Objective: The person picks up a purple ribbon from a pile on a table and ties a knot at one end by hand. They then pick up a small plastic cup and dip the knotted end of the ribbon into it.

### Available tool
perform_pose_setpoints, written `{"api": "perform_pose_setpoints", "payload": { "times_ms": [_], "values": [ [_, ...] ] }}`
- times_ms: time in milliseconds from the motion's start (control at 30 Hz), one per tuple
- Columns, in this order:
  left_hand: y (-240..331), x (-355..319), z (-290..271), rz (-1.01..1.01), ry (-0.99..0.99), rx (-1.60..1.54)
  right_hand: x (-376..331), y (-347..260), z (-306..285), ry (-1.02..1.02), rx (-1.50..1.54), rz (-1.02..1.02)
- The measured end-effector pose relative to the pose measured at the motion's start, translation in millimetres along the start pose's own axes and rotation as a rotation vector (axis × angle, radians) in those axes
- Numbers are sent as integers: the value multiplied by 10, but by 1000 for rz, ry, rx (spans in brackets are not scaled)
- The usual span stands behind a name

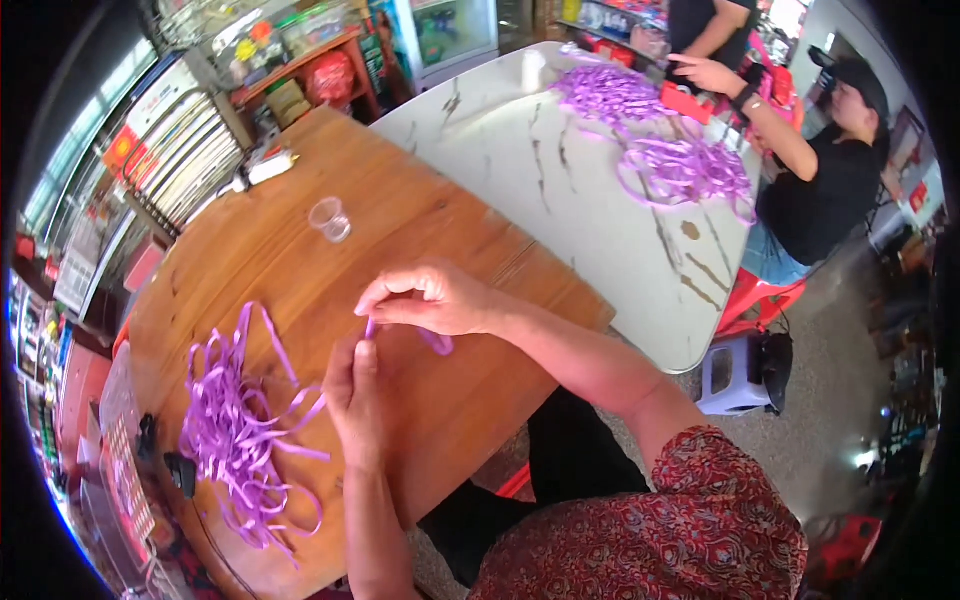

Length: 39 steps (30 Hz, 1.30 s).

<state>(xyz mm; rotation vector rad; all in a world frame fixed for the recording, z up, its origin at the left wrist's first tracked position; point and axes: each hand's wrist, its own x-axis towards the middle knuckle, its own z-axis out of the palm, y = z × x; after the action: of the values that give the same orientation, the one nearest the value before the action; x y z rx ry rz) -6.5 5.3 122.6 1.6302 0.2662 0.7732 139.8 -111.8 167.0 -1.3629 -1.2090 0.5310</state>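
Purple ribbon strip [438,343] near frame centre, pinched by right hand [428,298] above and left hand [353,395] below, nearly together; short span vertical in frame. Ribbon pile [232,430] lower left on wooden tabletop [270,240], nearer left hand.

A wooden worktop [240,240] adjoins a white marbled worktop [610,260]. A glass-fronted cabinet [450,40] stands behind them; a pale plastic stool [745,385] rests on grey floor [840,330].

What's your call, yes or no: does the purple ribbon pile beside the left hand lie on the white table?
No, that purple ribbon pile lies on the brown wooden table, left of the left hand.
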Motion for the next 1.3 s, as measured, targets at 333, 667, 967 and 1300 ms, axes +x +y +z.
{"api": "perform_pose_setpoints", "payload": {
  "times_ms": [333, 667, 967, 1300],
  "values": [
    [233, 196, -521, 266, 585, 899, 116, 148, -106, 176, -173, -164],
    [-22, -12, -50, -440, 17, -175, 85, 169, 47, 154, -138, -298],
    [254, 46, 91, -58, 7, -21, 65, 198, 95, 48, -273, -317],
    [146, 49, -57, 116, 187, 303, 72, 165, 16, 153, -243, -331]
  ]
}}
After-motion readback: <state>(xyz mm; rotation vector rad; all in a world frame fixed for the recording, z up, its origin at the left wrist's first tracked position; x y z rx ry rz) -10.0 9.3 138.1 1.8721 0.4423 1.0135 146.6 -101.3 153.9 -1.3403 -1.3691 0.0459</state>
